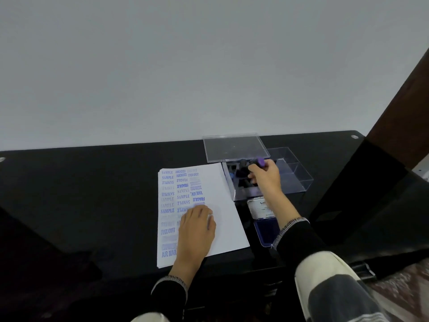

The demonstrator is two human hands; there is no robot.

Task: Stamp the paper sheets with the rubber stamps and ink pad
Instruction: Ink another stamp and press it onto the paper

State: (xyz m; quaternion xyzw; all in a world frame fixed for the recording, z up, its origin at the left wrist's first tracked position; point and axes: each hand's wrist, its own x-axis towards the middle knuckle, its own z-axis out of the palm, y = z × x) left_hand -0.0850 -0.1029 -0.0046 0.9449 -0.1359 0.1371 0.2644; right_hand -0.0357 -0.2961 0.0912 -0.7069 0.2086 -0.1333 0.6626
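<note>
A stack of white paper sheets point(222, 205) lies on the black desk point(92, 194); the top sheet carries several blue stamped words down its left half. My left hand point(197, 231) rests flat on the sheet. My right hand point(267, 175) grips a rubber stamp point(260, 161) with a purple face, held over the clear plastic box point(299, 180) that holds several dark stamps point(241, 175). The blue ink pad point(264, 231) lies open beside the paper, its lid point(257, 206) raised behind it, partly hidden by my right forearm.
The box's clear lid point(234, 147) stands open toward the white wall. A dark wooden post point(399, 126) rises at the right. The desk's front edge runs just below the paper.
</note>
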